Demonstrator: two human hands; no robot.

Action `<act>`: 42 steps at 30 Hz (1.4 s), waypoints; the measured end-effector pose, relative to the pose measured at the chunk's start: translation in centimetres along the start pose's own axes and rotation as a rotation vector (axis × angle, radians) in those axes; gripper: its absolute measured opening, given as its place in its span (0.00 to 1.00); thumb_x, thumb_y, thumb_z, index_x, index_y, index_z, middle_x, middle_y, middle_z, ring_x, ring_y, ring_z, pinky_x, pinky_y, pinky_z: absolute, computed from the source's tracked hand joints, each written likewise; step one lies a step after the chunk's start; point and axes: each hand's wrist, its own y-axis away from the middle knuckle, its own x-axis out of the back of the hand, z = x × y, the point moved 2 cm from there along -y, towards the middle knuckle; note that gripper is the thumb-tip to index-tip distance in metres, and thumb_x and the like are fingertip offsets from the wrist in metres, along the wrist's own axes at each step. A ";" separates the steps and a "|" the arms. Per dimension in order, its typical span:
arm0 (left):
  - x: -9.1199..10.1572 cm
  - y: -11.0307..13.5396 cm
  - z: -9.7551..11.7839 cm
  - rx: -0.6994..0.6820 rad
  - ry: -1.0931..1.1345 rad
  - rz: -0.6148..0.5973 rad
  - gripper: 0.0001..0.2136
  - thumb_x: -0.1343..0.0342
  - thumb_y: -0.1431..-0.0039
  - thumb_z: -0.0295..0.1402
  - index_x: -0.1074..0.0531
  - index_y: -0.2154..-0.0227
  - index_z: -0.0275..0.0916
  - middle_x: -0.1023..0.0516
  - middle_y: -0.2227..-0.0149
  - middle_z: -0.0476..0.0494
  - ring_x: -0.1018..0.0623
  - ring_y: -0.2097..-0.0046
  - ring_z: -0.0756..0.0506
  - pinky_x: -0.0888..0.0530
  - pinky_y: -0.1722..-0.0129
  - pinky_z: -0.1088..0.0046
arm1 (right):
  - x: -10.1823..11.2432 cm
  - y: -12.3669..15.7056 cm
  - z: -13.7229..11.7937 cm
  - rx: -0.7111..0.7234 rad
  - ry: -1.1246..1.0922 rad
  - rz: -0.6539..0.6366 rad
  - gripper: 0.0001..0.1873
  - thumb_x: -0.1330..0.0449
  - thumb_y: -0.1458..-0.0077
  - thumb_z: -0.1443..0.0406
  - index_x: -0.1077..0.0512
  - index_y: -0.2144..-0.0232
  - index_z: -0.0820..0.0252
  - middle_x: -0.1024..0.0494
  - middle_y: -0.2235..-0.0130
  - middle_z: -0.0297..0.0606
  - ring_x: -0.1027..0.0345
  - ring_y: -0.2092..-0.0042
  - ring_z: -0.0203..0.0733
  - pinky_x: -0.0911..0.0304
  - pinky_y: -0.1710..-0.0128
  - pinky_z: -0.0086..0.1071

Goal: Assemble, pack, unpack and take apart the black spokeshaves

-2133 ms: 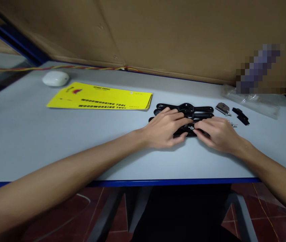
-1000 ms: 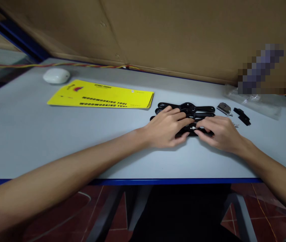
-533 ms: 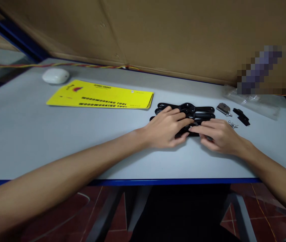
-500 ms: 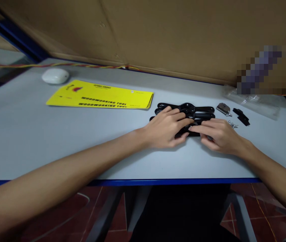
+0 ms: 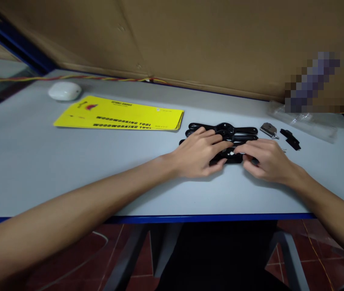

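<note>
Several black spokeshaves lie in a row across the table, the far spokeshave (image 5: 244, 131) showing both its handles. My left hand (image 5: 200, 152) reaches over the row, its fingers bent on the bodies and its thumb at the front edge of the nearest spokeshave (image 5: 233, 159). A small pale round spot shows in the middle of that body. Beside it my right hand (image 5: 265, 161) is closed in a pinch. Whatever its fingertips hold is too small and hidden to name. Part of the nearest spokeshave is covered by both hands.
Metal blades (image 5: 268, 129) and black lever caps (image 5: 290, 139) lie right of the spokeshaves. Yellow printed cards (image 5: 123, 115) and a white rounded case (image 5: 64, 91) are at left. A clear plastic bag (image 5: 314, 125) lies at back right, before a cardboard wall (image 5: 205, 48).
My right hand has drawn slightly right and up, uncovering the pale spot on the nearest spokeshave. It now covers most of the small screws. My left hand stays in place.
</note>
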 end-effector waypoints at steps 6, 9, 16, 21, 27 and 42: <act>0.2 0.1 -0.1 -0.013 0.023 -0.017 0.22 0.53 0.30 0.45 0.23 0.44 0.38 0.17 0.58 0.38 0.22 0.56 0.37 0.32 0.56 0.60 | 0.1 0.0 -0.2 -0.035 -0.045 -0.055 0.10 0.44 0.41 0.70 0.22 0.63 0.60 0.25 0.74 0.31 0.38 0.74 0.36 0.44 0.70 0.33; 0.5 0.1 -0.3 -0.026 0.045 -0.043 0.23 0.53 0.28 0.46 0.24 0.43 0.38 0.17 0.56 0.37 0.22 0.56 0.37 0.32 0.55 0.61 | 0.3 0.0 -0.2 -0.059 -0.065 -0.082 0.07 0.41 0.40 0.68 0.22 0.62 0.60 0.27 0.75 0.30 0.38 0.74 0.36 0.46 0.71 0.33; 1.0 0.0 -0.5 -0.018 0.115 -0.101 0.23 0.53 0.26 0.47 0.25 0.42 0.38 0.17 0.54 0.37 0.22 0.55 0.38 0.34 0.53 0.61 | 0.5 -0.2 -0.1 -0.101 -0.106 -0.155 0.15 0.40 0.36 0.65 0.23 0.49 0.62 0.24 0.72 0.30 0.37 0.74 0.36 0.45 0.70 0.33; 1.0 -0.1 -0.6 -0.010 0.131 -0.117 0.22 0.52 0.27 0.47 0.23 0.46 0.37 0.17 0.55 0.37 0.22 0.56 0.38 0.35 0.54 0.61 | 0.5 -0.2 -0.2 -0.054 -0.138 -0.156 0.17 0.41 0.34 0.66 0.23 0.45 0.60 0.21 0.68 0.33 0.35 0.71 0.37 0.42 0.67 0.33; 0.8 -0.1 -0.6 -0.015 0.129 -0.114 0.22 0.52 0.27 0.47 0.25 0.43 0.37 0.17 0.53 0.37 0.22 0.54 0.38 0.35 0.54 0.62 | 0.1 0.1 0.0 0.020 -0.131 -0.152 0.18 0.44 0.30 0.67 0.23 0.43 0.60 0.20 0.67 0.35 0.31 0.68 0.39 0.39 0.64 0.35; 0.6 0.0 -0.8 -0.045 0.107 -0.094 0.23 0.53 0.27 0.47 0.26 0.40 0.37 0.17 0.53 0.36 0.21 0.54 0.38 0.33 0.53 0.61 | 0.4 0.1 -0.1 0.022 -0.102 -0.098 0.10 0.43 0.38 0.70 0.21 0.59 0.62 0.22 0.72 0.32 0.36 0.73 0.36 0.42 0.69 0.33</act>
